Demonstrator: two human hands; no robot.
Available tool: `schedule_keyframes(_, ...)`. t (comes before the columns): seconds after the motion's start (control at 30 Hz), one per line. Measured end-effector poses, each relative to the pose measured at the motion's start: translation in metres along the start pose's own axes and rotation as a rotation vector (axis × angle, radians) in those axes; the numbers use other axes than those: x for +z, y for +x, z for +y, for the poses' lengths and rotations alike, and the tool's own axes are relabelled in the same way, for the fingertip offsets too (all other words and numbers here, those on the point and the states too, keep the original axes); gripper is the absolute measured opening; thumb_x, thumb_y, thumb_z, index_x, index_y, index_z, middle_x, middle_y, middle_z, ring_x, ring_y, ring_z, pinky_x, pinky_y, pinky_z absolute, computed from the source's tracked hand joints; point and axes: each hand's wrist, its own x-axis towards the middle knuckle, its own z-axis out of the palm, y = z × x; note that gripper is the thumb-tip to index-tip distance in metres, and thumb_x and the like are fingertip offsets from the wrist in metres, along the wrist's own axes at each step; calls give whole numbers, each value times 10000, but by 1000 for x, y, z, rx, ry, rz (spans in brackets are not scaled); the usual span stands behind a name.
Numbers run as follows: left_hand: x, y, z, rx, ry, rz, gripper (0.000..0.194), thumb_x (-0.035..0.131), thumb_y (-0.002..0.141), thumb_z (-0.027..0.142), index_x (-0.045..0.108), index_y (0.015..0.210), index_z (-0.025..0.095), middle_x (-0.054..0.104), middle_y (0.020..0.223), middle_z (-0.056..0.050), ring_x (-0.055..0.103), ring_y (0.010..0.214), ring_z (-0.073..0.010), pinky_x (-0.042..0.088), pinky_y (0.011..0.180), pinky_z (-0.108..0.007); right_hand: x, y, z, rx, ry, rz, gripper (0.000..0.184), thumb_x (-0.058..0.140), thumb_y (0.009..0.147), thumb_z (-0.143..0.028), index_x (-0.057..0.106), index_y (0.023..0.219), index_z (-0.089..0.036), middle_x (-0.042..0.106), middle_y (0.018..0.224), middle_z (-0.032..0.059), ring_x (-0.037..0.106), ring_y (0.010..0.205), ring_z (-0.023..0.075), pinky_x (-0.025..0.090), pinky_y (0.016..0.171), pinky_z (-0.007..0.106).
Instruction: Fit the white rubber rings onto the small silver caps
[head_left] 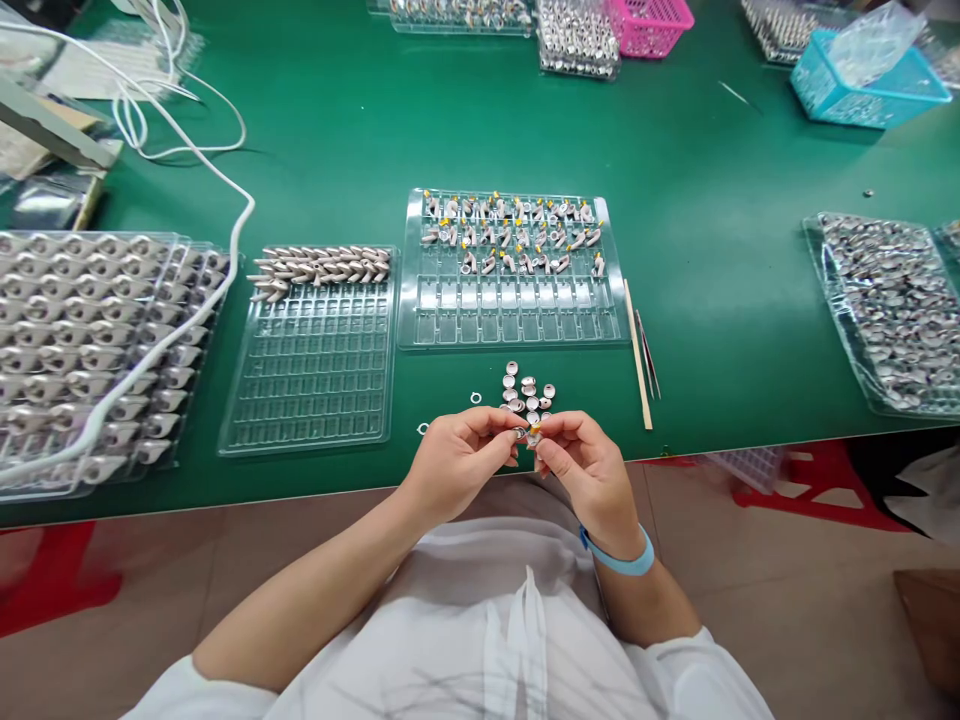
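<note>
Just past the table's near edge, my left hand (459,458) pinches a small round silvery piece (519,433) between thumb and forefinger. My right hand (591,472) is closed on a small pale part with a yellow tip (535,430). The two pieces are close together; whether they touch I cannot tell. Directly beyond my fingers lies a loose group of small round caps (529,388). To their left are two thin white rings (475,398). A clear tray (517,325) farther back holds rows of curved pale parts with yellow tips.
Left stand a half-filled clear tray (307,400) of pale stems and stacked trays of beige shells (67,330), crossed by a white cable (246,215). Right lie a wooden stick (638,355), tweezers (648,355) and a filled tray (900,310). Pink (651,25) and blue baskets (862,95) stand behind.
</note>
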Motion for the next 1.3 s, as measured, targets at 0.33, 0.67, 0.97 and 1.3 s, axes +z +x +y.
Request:
schedule_keyframes(0.33,-2,0,0,-17,3,-17,188,674,787,242,767,919,145,752,807,-44,668,636,-124,595,649,-237,0,-1,1,14,-35,39,126,636,891,-307,618,994,-236,627,867,-2,576,659,99,496,601,230)
schedule_keyframes(0.67,-7,-7,-4,70,211,-133,284,576,877,217,743,1105,196,760,931,-49,704,800,-172,610,765,-291,2,3,-9,-130,-454,49,181,617,799,-188,589,975,-220,617,806,-6,560,648,121,483,612,262)
schedule_keyframes(0.97,-4,-12,-1,103,260,-131,266,562,885,196,754,1068,195,755,886,-52,715,791,-181,600,761,-287,1,7,-12,-145,-507,21,137,619,774,-192,541,882,-225,588,780,-17,541,624,113,479,582,251)
schedule_keyframes(1.3,-2,-15,-3,140,219,-135,238,560,885,198,756,1019,183,717,866,-63,708,730,-168,615,720,-285,-1,11,-13,-84,-288,-94,133,595,776,-170,509,859,-229,546,796,-12,558,723,136,504,633,262)
